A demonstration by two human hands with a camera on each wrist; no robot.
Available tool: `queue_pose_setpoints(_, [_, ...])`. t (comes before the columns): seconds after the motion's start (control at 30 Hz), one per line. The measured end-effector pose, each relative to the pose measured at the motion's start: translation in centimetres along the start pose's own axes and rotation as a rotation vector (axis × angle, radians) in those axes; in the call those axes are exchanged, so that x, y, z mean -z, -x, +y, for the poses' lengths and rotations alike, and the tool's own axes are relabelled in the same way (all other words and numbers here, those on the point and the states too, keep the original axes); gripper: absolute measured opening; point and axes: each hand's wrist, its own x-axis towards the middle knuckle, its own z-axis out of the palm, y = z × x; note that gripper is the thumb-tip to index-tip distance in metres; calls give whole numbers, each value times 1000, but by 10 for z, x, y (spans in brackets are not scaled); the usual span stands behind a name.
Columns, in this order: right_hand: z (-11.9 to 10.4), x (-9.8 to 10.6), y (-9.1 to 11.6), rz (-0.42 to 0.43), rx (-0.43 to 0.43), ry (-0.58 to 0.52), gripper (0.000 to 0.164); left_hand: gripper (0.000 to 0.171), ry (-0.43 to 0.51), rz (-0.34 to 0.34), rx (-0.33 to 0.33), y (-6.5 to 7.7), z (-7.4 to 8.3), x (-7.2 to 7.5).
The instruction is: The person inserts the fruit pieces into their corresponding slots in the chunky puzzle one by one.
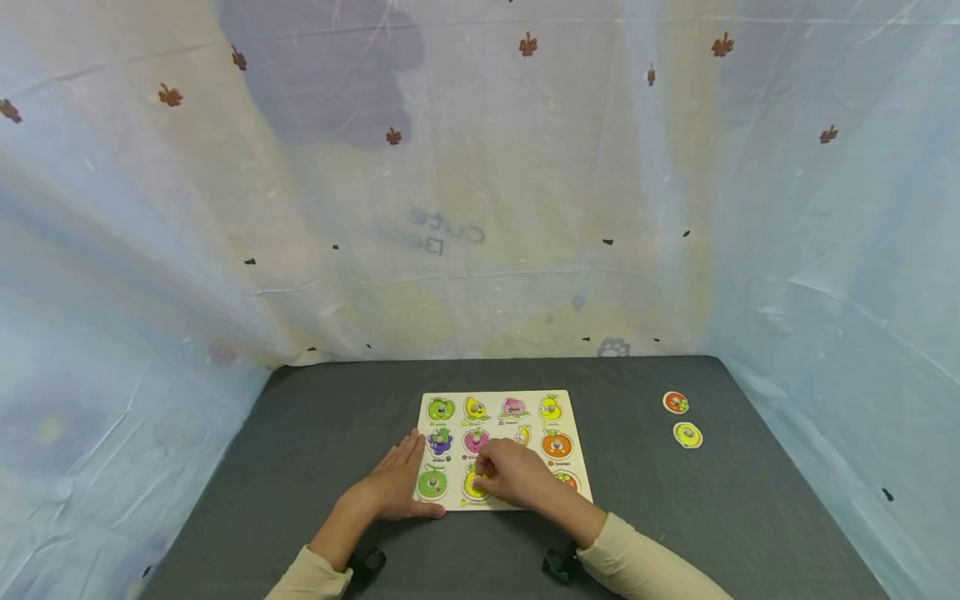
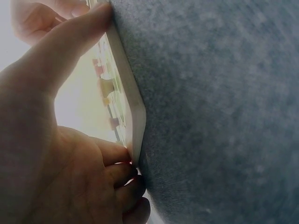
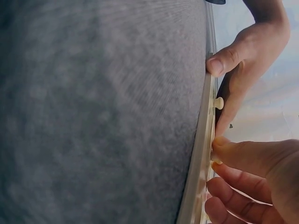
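A white fruit puzzle board (image 1: 455, 502) with knobbed pieces lies on the dark table. My left hand (image 1: 393, 482) rests along its left side, fingers stretched out and thumb lying at the near edge. In the left wrist view the thumb and fingertips touch the board's rim (image 2: 138, 116) on either side of a corner. With thumb and forefinger my right hand (image 1: 517, 473) pinches the knob of the pineapple piece (image 1: 472, 487), low in the board's near row. A pale knob (image 3: 218, 103) stands up between both hands in the right wrist view. The right hand covers part of the board.
Two round fruit pieces, one red (image 1: 676, 402) and one yellow (image 1: 687, 435), lie on the table right of the board. A pale printed curtain (image 1: 480, 183) surrounds the grey table (image 1: 345, 408) at the back and sides.
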Motion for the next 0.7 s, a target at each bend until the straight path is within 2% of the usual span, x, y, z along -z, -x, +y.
queue_pose_setpoints(0.7, [0, 2, 1, -19, -19, -18, 22, 129, 13, -10, 14, 0, 1, 1])
